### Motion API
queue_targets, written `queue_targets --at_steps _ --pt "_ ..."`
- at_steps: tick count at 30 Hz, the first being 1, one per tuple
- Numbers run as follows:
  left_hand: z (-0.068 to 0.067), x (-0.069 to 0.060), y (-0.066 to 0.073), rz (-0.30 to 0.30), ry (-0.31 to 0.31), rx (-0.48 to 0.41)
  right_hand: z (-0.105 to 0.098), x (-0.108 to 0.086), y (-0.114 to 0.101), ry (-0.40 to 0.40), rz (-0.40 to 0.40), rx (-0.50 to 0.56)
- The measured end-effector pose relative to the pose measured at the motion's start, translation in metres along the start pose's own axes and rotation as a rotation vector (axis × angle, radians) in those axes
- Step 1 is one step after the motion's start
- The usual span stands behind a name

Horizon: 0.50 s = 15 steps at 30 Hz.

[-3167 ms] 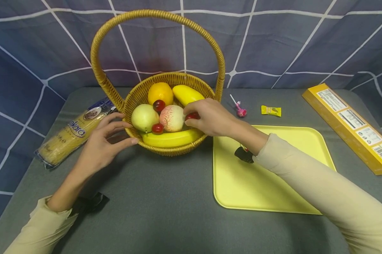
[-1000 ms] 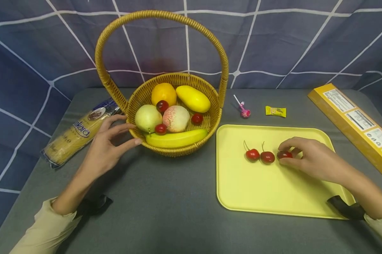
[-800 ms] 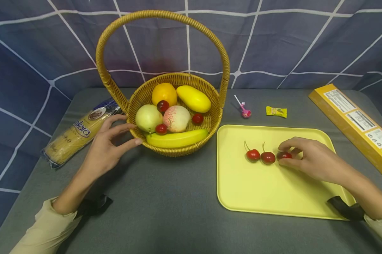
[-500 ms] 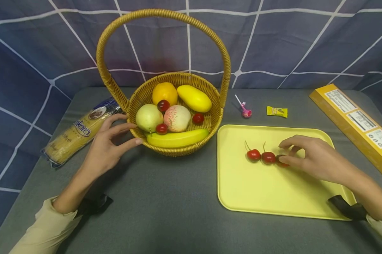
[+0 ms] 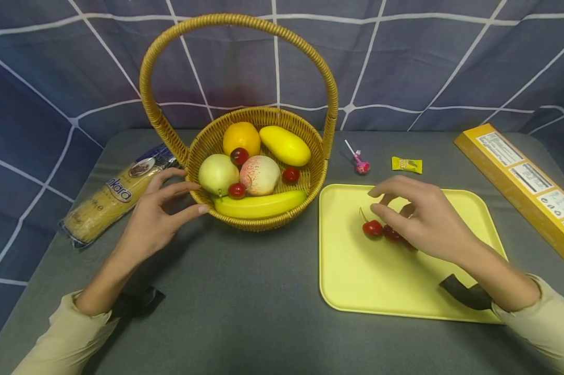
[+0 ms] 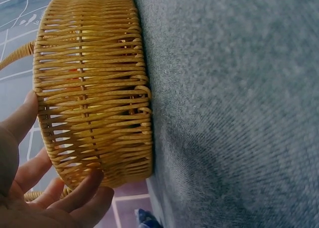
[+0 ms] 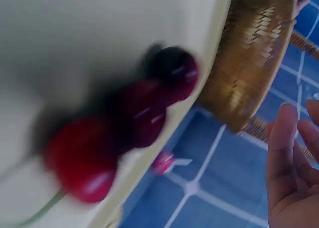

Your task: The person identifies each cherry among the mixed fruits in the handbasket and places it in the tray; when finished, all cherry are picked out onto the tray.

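Observation:
My left hand [image 5: 155, 221] rests its fingers against the left rim of a wicker basket [image 5: 258, 225]; the left wrist view shows thumb and fingers touching its outside. The basket holds an orange [image 5: 241, 138], a mango [image 5: 285, 146], a pale green pear [image 5: 217, 174], a peach [image 5: 259, 175], a banana [image 5: 260, 204] and three cherries, one of them at the right [image 5: 290, 175]. Three more cherries lie in a row on the yellow tray [image 5: 356, 281], the leftmost cherry [image 5: 372, 229] with its stem up. My right hand [image 5: 422, 219] hovers over this row with loosely bent fingers, holding nothing and partly hiding two.
A bag of spaghetti [image 5: 117, 195] lies left of the basket. Behind the tray are a pink lollipop [image 5: 362, 166] and a yellow wrapped candy [image 5: 406, 164]. A long orange box [image 5: 521, 192] lies at the right. The basket's tall handle [image 5: 237, 21] arches above the fruit.
My right hand was in the basket at a cherry, then held the rightmost cherry on the tray. It has let go and moved left above the row. The left hand stays at the rim.

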State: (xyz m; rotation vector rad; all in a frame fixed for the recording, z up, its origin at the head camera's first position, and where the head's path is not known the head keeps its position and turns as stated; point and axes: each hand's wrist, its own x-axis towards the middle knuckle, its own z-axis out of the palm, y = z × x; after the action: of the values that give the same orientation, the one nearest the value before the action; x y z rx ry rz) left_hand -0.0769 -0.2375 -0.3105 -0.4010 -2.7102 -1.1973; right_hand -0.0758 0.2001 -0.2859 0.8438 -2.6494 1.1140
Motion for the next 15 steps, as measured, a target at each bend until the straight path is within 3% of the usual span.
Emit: queue_targets --at_steps 4,10,13,15 --pt "0.000 0.000 0.000 0.002 0.000 -0.013 0.013 0.019 -0.014 0.004 -0.027 0.084" --pt "0.001 0.002 0.000 0.012 0.000 -0.049 0.035 0.056 -0.021 0.008 -0.152 0.053" --pt "0.000 0.002 -0.001 0.020 0.001 -0.051 0.048 0.079 -0.021 -0.045 -0.164 0.013" --pt "0.000 0.002 -0.001 0.021 0.000 -0.050 0.053 0.094 -0.021 -0.125 -0.128 -0.024"
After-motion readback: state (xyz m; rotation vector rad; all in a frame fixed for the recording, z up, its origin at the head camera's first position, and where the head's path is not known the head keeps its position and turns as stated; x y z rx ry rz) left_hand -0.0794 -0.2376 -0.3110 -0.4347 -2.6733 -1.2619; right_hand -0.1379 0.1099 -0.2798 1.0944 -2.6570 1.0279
